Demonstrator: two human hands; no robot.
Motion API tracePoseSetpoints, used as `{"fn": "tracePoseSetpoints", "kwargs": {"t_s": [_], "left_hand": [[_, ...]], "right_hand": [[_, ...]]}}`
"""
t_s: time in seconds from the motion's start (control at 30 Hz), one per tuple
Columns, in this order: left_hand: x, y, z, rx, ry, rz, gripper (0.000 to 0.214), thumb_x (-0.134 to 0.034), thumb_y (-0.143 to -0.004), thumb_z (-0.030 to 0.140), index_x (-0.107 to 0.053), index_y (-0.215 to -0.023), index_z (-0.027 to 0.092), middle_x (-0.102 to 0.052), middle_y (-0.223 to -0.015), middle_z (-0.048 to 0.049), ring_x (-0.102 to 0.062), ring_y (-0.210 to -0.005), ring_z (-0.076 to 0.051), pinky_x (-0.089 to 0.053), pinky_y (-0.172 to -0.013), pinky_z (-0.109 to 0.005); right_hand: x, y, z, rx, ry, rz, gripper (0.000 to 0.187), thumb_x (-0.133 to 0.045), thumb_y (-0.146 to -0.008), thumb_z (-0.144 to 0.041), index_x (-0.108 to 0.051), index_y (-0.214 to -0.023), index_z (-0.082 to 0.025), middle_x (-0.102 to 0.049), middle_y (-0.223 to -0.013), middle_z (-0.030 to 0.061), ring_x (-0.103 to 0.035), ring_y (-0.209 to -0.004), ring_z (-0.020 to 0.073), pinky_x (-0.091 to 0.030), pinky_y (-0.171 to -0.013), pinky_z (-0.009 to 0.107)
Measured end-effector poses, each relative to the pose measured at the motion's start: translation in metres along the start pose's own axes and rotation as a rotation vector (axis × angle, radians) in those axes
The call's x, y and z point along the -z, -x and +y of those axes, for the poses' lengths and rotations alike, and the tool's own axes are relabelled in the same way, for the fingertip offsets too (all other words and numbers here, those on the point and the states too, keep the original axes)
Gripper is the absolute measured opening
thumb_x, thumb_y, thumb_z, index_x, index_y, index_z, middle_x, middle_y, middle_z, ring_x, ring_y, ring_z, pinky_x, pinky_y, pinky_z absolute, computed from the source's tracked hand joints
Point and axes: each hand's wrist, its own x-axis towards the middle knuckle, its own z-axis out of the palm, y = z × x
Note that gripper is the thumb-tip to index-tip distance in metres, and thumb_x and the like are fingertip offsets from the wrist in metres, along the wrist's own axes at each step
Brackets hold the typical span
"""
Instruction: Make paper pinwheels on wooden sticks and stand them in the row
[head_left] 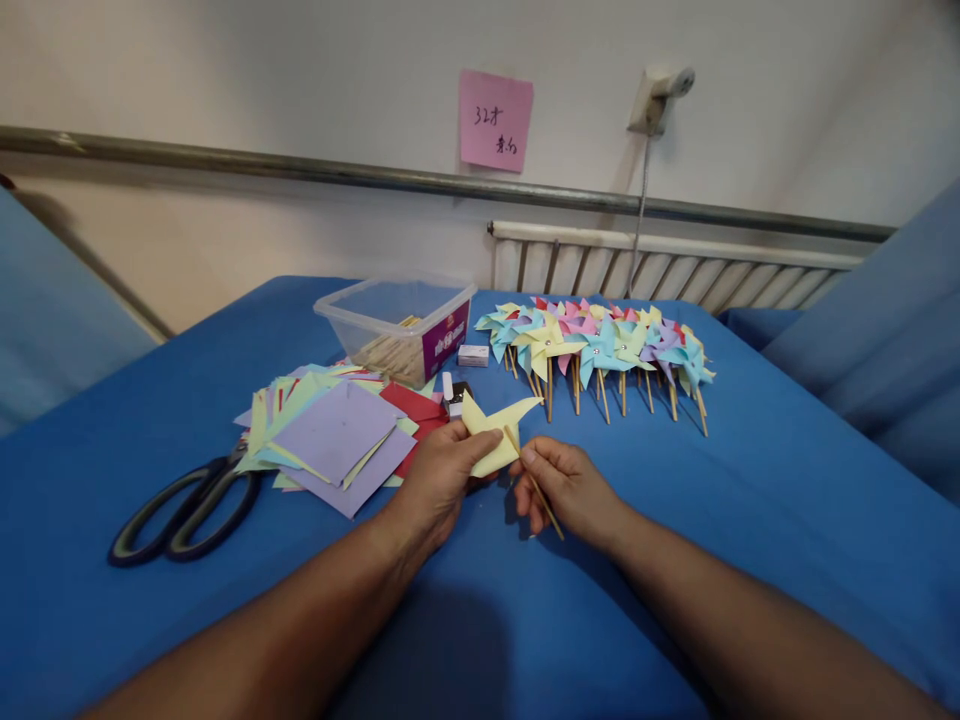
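A yellow paper pinwheel [491, 458] is pinched in my left hand [442, 468], its thumb lying across the folded paper. My right hand [562, 480] grips a thin wooden stick [550, 510] between thumb and fingers. The stick's upper end rests against the pinwheel's paper, while its lower end slants down toward me. Whether a pin joins the two is hidden. Just beyond my left hand stands a small open box [455, 395] with dark contents. To its left lies a loose pile of coloured paper squares [334, 430], purple on top.
Large dark-handled scissors [184, 510] lie at left, blades under the paper. Behind are a clear plastic tub [397, 320] of wooden sticks and a small white box [473, 356]. Many finished pinwheels [600, 345] lie at back right on the blue cloth [750, 500]. A radiator [675, 270] lines the wall.
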Motion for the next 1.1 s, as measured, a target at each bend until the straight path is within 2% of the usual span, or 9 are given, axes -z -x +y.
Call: {"fn": "tracePoseSetpoints", "kwargs": {"t_s": [0.43,0.63,0.83,1.1], "left_hand": [[0.0030,-0.0016,-0.0033,-0.024,-0.014,-0.010,0.024,-0.070,-0.068,0.033,-0.063,-0.078,0.012,-0.062,-0.061,-0.0025,-0.054,-0.053,-0.013,-0.038,-0.053,-0.025],[0.0016,-0.0001,-0.0020,-0.018,-0.005,0.020,0.021,-0.070,-0.067,0.030,-0.061,-0.075,0.012,-0.059,-0.059,-0.0008,-0.050,-0.050,-0.010,-0.036,-0.051,-0.024],[0.0029,0.0003,-0.0032,-0.033,-0.021,-0.003,0.023,-0.069,-0.070,0.032,-0.062,-0.077,0.012,-0.060,-0.059,-0.0017,-0.050,-0.051,-0.011,-0.035,-0.051,-0.024],[0.0030,0.0005,-0.0017,-0.039,-0.019,0.006,0.022,-0.069,-0.069,0.032,-0.062,-0.076,0.012,-0.060,-0.058,-0.0020,-0.050,-0.049,-0.011,-0.036,-0.050,-0.024]], "right_hand": [[0.0014,0.0029,-0.0067,-0.039,-0.026,-0.045,0.033,-0.044,-0.085,-0.050,-0.049,-0.079,-0.018,-0.058,-0.047,-0.0054,-0.048,-0.030,0.0082,-0.035,-0.035,0.018],[0.0015,0.0031,-0.0059,-0.030,-0.021,-0.051,0.033,-0.046,-0.086,-0.049,-0.050,-0.079,-0.018,-0.058,-0.047,-0.0058,-0.048,-0.030,0.0076,-0.035,-0.035,0.018],[0.0019,0.0031,-0.0035,0.004,-0.011,-0.053,0.037,-0.047,-0.084,-0.053,-0.051,-0.079,-0.017,-0.058,-0.048,-0.0053,-0.047,-0.031,0.0072,-0.034,-0.035,0.018],[0.0016,0.0021,-0.0011,0.041,0.041,-0.042,0.033,-0.046,-0.087,-0.050,-0.051,-0.080,-0.018,-0.057,-0.049,-0.0058,-0.047,-0.032,0.0064,-0.034,-0.036,0.017]]}}
